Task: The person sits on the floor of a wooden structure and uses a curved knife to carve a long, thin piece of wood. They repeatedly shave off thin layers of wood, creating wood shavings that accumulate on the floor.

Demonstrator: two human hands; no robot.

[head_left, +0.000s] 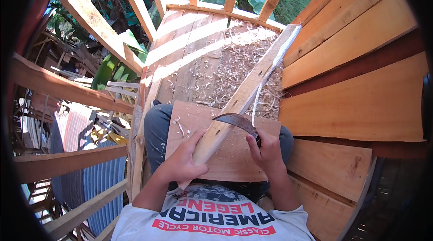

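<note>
Extending fwd from L grip [185, 159] – timber [245, 91], knife [238, 121] in R grip [268, 149].

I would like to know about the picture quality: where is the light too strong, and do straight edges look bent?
Head view: sunlit stripes, split by shadow, wash out parts of the floor planks; head view: the wooden bar glares white at its far end; head view: fisheye distortion bows the far rail; head view: the curved knife looks fairly sharp.

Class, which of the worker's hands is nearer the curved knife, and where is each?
Right. The right hand holds the curved knife; the left hand, below and left of the knife in the picture, grips the wooden bar.
</note>
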